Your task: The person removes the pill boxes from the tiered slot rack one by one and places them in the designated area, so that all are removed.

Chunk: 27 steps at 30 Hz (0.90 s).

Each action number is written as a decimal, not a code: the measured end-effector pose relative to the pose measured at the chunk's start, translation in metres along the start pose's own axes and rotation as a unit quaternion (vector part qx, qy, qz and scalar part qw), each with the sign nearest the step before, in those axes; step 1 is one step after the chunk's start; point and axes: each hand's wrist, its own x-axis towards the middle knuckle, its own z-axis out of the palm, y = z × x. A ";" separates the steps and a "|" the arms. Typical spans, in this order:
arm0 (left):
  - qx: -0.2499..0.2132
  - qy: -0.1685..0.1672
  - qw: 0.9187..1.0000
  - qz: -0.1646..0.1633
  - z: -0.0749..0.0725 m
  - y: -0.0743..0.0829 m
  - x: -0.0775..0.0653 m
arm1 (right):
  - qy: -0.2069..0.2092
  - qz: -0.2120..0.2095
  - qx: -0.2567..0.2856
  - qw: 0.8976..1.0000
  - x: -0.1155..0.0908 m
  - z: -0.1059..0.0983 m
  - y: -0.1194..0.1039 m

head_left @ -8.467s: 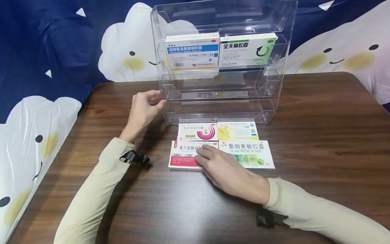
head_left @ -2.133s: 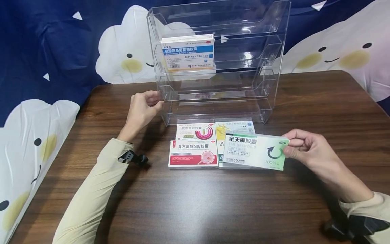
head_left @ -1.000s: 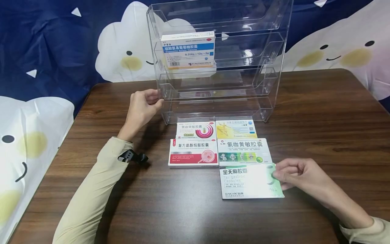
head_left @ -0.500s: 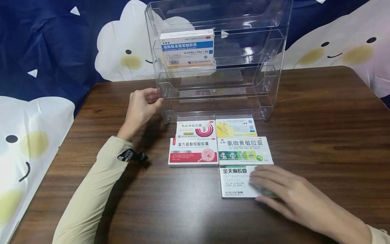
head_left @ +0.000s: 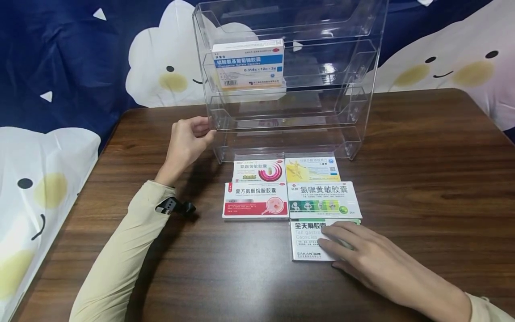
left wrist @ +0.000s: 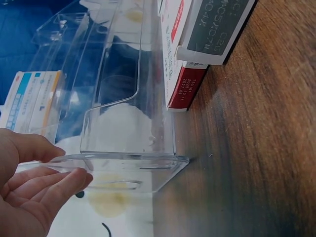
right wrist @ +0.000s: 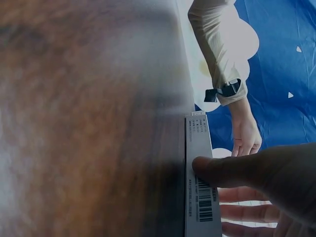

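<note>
My left hand (head_left: 187, 143) pinches the left side panel of a clear acrylic display rack (head_left: 283, 121); the left wrist view shows thumb and fingers on either side of that panel's edge. My right hand (head_left: 376, 259) lies over the right part of a white-and-green capsule box (head_left: 307, 256), flat on the table. Its fingers rest on the top face, and in the right wrist view the thumb (right wrist: 217, 168) touches the box's barcoded side. Just beyond lies a white capsule box with a green band (head_left: 323, 192). Left of that is a red-and-white medicine box (head_left: 253, 190).
A pink-swirl box (head_left: 253, 172) and a yellow-and-white box (head_left: 311, 170) lie at the rack's front foot. One blue-and-white capsule box (head_left: 247, 67) stands in an upper rack tier at left. Behind the wooden table (head_left: 225, 273) hangs a blue cloud-print cloth (head_left: 80, 67).
The white-and-green box went from the rack's upper tier to the table in my right hand. That hand then shifted from its right edge onto its top. My left hand stays on the rack.
</note>
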 end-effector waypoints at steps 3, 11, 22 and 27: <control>0.000 -0.001 1.000 0.001 0.000 0.002 0.000 | 0.003 0.000 0.002 1.000 0.000 0.000 0.001; 0.001 0.000 1.000 0.004 0.000 0.001 -0.001 | -0.004 -0.003 0.013 1.000 0.001 0.000 0.004; -0.014 0.001 1.000 0.016 0.001 0.000 0.000 | 0.006 0.005 0.094 0.995 0.013 -0.019 0.030; -0.013 0.001 1.000 0.014 0.001 0.000 -0.001 | 0.062 0.043 0.128 0.989 0.038 -0.035 0.059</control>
